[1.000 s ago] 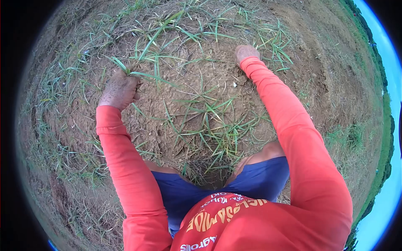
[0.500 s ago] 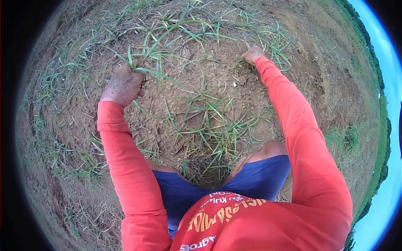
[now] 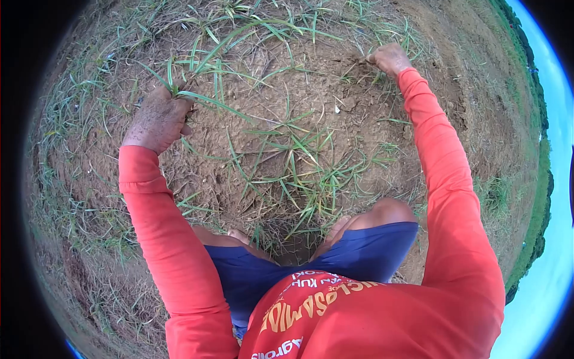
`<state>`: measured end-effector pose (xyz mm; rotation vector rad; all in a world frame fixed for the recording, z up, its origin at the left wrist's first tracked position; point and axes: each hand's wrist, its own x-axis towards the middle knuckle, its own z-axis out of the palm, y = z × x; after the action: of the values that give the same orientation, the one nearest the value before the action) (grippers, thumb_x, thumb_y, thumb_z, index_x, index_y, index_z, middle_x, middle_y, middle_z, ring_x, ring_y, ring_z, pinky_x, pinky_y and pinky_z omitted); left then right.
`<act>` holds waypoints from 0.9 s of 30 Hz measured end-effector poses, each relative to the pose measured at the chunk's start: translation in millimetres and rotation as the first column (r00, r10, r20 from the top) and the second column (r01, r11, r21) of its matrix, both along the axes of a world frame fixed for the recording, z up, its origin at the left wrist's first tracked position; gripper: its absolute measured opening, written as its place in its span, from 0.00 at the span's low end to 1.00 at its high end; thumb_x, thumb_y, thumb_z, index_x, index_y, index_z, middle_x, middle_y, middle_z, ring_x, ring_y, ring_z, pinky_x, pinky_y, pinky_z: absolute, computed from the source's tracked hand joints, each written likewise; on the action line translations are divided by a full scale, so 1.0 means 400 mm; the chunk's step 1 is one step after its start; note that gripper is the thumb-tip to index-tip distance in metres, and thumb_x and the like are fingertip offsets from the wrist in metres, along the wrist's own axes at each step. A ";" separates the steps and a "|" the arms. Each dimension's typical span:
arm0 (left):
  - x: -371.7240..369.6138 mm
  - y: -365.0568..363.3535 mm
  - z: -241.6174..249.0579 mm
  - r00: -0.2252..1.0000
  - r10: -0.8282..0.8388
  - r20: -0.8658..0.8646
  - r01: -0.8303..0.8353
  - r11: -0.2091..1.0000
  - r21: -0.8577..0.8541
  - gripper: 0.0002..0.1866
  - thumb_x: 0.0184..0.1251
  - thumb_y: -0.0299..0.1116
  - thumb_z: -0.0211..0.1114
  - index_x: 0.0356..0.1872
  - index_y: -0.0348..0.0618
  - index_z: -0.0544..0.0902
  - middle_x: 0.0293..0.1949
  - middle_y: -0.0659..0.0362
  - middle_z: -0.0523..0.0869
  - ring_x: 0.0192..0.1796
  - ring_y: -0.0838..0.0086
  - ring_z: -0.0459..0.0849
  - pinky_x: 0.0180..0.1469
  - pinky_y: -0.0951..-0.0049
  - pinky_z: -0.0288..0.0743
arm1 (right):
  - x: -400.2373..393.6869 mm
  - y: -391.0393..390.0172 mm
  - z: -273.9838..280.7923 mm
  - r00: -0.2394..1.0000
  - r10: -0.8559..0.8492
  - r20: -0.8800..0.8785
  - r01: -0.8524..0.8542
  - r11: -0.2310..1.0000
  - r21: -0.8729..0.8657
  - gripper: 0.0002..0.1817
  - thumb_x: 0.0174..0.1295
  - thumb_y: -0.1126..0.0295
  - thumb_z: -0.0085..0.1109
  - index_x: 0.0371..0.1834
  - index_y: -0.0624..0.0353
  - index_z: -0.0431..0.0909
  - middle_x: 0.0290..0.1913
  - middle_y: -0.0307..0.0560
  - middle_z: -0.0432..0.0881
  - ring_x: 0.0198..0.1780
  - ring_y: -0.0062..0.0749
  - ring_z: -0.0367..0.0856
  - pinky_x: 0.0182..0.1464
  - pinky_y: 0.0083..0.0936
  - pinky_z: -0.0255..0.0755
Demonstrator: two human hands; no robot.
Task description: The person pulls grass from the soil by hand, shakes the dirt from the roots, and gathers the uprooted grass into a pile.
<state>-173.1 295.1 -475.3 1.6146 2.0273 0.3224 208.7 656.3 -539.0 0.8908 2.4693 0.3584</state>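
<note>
My left hand [image 3: 158,121], dusted with soil, is closed around a grass tuft [image 3: 174,90]. Long green blades stick out above its fingers and arch to the right. Farther out on the right, my right hand [image 3: 391,59] is closed low over the ground, beside a grass clump [image 3: 411,40]. Its fingertips point down at loosened brown soil, and I cannot make out what is between them. A larger grass clump [image 3: 305,158] grows between the hands and my knees.
Brown soil [image 3: 251,96] with scattered grass and dry stalks lies all around. A small white fragment [image 3: 336,109] rests on the dirt. My bent legs in blue shorts [image 3: 365,248] are close below. A tree line [image 3: 541,221] and sky [image 3: 559,269] edge the right side.
My right hand has shifted up and to the right, away from the bare soil patch. My left hand has moved slightly left, still holding the grass tuft.
</note>
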 end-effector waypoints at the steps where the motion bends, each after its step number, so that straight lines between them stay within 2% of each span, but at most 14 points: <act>1: 0.001 0.007 0.000 0.997 0.064 0.035 -0.062 0.997 -0.044 0.15 0.73 0.29 0.59 0.55 0.37 0.84 0.54 0.46 0.80 0.39 0.63 0.91 0.43 0.68 0.87 | -0.008 -0.023 0.079 0.981 -0.131 -0.144 0.124 0.990 -0.061 0.15 0.71 0.59 0.56 0.51 0.49 0.89 0.48 0.52 0.90 0.52 0.50 0.89 0.57 0.44 0.82; 4: 0.031 0.037 0.010 0.934 0.283 0.219 -0.253 0.955 -0.154 0.17 0.72 0.29 0.59 0.59 0.41 0.83 0.59 0.45 0.80 0.44 0.61 0.91 0.45 0.69 0.87 | 0.008 -0.030 0.270 0.842 -0.384 -0.380 0.315 0.920 -0.233 0.15 0.68 0.57 0.60 0.50 0.50 0.90 0.47 0.51 0.90 0.52 0.47 0.89 0.55 0.41 0.82; 6: 0.059 0.053 0.028 0.768 0.474 0.430 -0.425 0.880 -0.211 0.19 0.70 0.28 0.60 0.60 0.44 0.83 0.61 0.44 0.80 0.48 0.57 0.90 0.49 0.66 0.86 | 0.024 -0.029 0.324 0.715 -0.479 -0.509 0.339 0.874 -0.348 0.16 0.66 0.55 0.63 0.46 0.53 0.90 0.43 0.47 0.89 0.48 0.39 0.86 0.51 0.36 0.79; 8: 0.012 0.047 -0.045 0.995 0.064 0.078 -0.073 0.990 0.124 0.20 0.69 0.29 0.60 0.61 0.48 0.82 0.64 0.46 0.78 0.54 0.53 0.87 0.55 0.62 0.84 | 0.039 -0.053 0.363 0.533 -0.557 -0.637 0.301 0.828 -0.473 0.17 0.64 0.53 0.69 0.39 0.57 0.91 0.36 0.40 0.88 0.38 0.25 0.81 0.44 0.27 0.73; 10: -0.003 0.068 -0.066 0.996 -0.046 -0.082 0.059 0.985 0.160 0.20 0.68 0.30 0.60 0.61 0.51 0.82 0.65 0.48 0.79 0.58 0.50 0.84 0.59 0.57 0.81 | 0.043 -0.035 0.327 0.336 -0.621 -0.708 0.183 0.780 -0.598 0.19 0.63 0.52 0.71 0.37 0.60 0.91 0.34 0.37 0.87 0.34 0.20 0.79 0.42 0.24 0.71; 12: 0.027 0.086 -0.043 0.998 0.063 0.009 -0.064 0.995 0.077 0.18 0.69 0.32 0.59 0.59 0.52 0.84 0.61 0.48 0.82 0.59 0.48 0.83 0.61 0.54 0.79 | 0.026 0.027 0.117 0.146 -0.690 -0.708 -0.014 0.715 -0.699 0.19 0.64 0.53 0.70 0.40 0.61 0.91 0.36 0.41 0.89 0.35 0.24 0.81 0.45 0.25 0.74; 13: 0.046 0.087 -0.029 0.995 0.091 0.033 -0.093 0.993 0.070 0.17 0.70 0.33 0.58 0.57 0.54 0.85 0.58 0.48 0.83 0.59 0.48 0.83 0.61 0.53 0.78 | 0.024 -0.002 0.049 0.574 -0.533 -0.622 0.359 0.846 -0.394 0.19 0.65 0.54 0.69 0.43 0.62 0.90 0.39 0.43 0.90 0.39 0.27 0.83 0.49 0.27 0.75; 14: 0.065 0.089 -0.014 0.991 0.119 0.056 -0.122 0.991 0.062 0.16 0.71 0.34 0.57 0.56 0.55 0.85 0.56 0.47 0.85 0.59 0.47 0.82 0.62 0.52 0.77 | 0.017 -0.027 0.017 0.857 -0.436 -0.274 0.475 0.875 0.094 0.20 0.66 0.54 0.68 0.47 0.62 0.89 0.42 0.46 0.91 0.42 0.31 0.85 0.53 0.30 0.76; 17: 0.044 0.079 -0.068 0.992 0.082 -0.098 -0.055 0.967 0.250 0.12 0.75 0.42 0.57 0.49 0.59 0.88 0.47 0.43 0.86 0.54 0.48 0.84 0.58 0.52 0.77 | 0.043 -0.055 0.111 0.707 -0.563 -0.428 0.331 0.798 -0.504 0.21 0.64 0.54 0.70 0.53 0.57 0.90 0.47 0.45 0.91 0.50 0.35 0.86 0.59 0.34 0.76; 19: 0.073 0.104 -0.065 0.985 0.144 0.096 -0.162 0.963 0.216 0.14 0.76 0.45 0.59 0.48 0.54 0.88 0.41 0.46 0.87 0.49 0.55 0.87 0.53 0.56 0.79 | 0.056 -0.096 0.150 0.666 -0.559 -0.495 0.223 0.781 -0.583 0.21 0.66 0.53 0.69 0.53 0.57 0.90 0.46 0.44 0.91 0.50 0.32 0.86 0.60 0.33 0.76; 20: 0.094 0.115 -0.057 0.871 0.241 0.429 -0.315 0.943 0.109 0.16 0.76 0.47 0.61 0.48 0.47 0.88 0.38 0.49 0.88 0.43 0.61 0.88 0.48 0.61 0.80 | 0.045 -0.107 0.173 0.648 -0.546 -0.531 0.154 0.777 -0.611 0.21 0.67 0.53 0.69 0.53 0.57 0.90 0.46 0.44 0.91 0.49 0.31 0.85 0.60 0.33 0.76; 21: 0.129 0.126 -0.025 0.635 0.353 0.687 -0.460 0.887 -0.030 0.20 0.75 0.49 0.63 0.47 0.40 0.87 0.35 0.53 0.88 0.38 0.67 0.90 0.42 0.66 0.82 | 0.036 -0.129 0.192 0.644 -0.533 -0.549 0.108 0.774 -0.624 0.23 0.68 0.52 0.68 0.54 0.60 0.88 0.43 0.42 0.90 0.46 0.30 0.84 0.55 0.32 0.75; 23: 0.194 0.144 -0.019 0.559 0.243 0.792 -0.450 0.892 0.044 0.22 0.75 0.46 0.65 0.48 0.32 0.85 0.36 0.58 0.90 0.34 0.75 0.90 0.34 0.72 0.79 | 0.003 -0.181 0.227 0.627 -0.533 -0.569 -0.006 0.726 -0.687 0.23 0.68 0.51 0.68 0.54 0.59 0.88 0.41 0.39 0.89 0.44 0.27 0.82 0.52 0.30 0.75; 27: 0.276 0.195 -0.050 0.856 0.066 0.512 -0.228 0.938 0.262 0.28 0.71 0.51 0.65 0.57 0.32 0.82 0.46 0.44 0.90 0.50 0.55 0.90 0.51 0.59 0.81 | -0.142 -0.323 0.288 0.661 -0.491 -0.567 -0.174 0.635 -0.752 0.21 0.68 0.52 0.68 0.52 0.59 0.89 0.44 0.44 0.90 0.48 0.23 0.84 0.56 0.28 0.76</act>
<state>-62.6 373.3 -495.4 1.3553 1.7513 1.0568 151.9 527.3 -423.6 0.9646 2.7071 -1.3434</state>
